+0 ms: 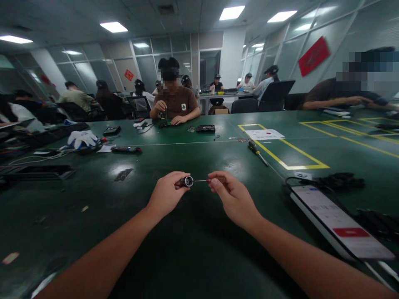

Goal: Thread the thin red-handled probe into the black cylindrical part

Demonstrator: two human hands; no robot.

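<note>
My left hand (166,194) is closed round a short dark cylinder with a silver-rimmed round end (188,181); that end faces me, and most of its body is hidden by the fingers. Across from it, my right hand (234,197) grips a small screwdriver (201,180) with a thin metal shaft and a reddish handle. The shaft points left, its tip at or very near the cylinder's rim; whether they touch I cannot tell. Both hands are held above the green table (199,160).
A yellow-and-black screwdriver (258,153) lies ahead to the right, near a white sheet (264,134). At right rests a lit phone (339,220) with cables. White-and-blue gloves (82,139) and a dark cylindrical tool (126,149) lie left. Across the table sits a person (177,101) working.
</note>
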